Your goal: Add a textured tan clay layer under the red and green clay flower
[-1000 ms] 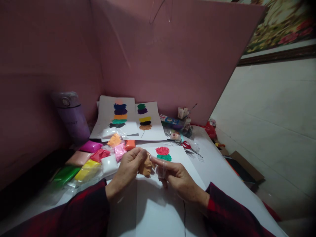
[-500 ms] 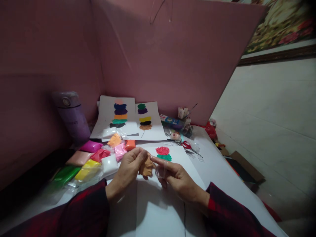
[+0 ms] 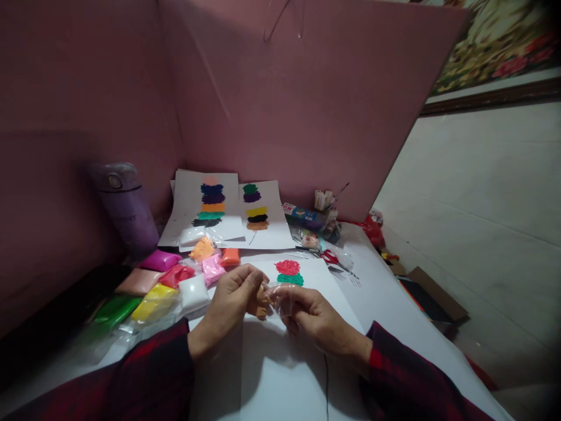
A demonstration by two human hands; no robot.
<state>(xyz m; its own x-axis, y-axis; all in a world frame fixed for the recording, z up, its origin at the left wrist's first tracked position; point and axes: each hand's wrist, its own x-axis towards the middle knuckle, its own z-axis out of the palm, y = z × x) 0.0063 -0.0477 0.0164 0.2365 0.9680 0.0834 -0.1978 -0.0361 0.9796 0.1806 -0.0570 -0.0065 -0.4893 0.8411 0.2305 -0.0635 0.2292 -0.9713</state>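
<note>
Tan clay between pinched fingers of left hand, clear film seemingly in curled right hand

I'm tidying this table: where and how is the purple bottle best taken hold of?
Probably around the middle of the purple bottle, below its lid, coming from the near side, above the magenta packet. The body looks tall and rounded, which should suit a wraparound grip, while the packet lies low by its foot.

Hands gripping tan clay, clear wrapper; white paper below.
</note>
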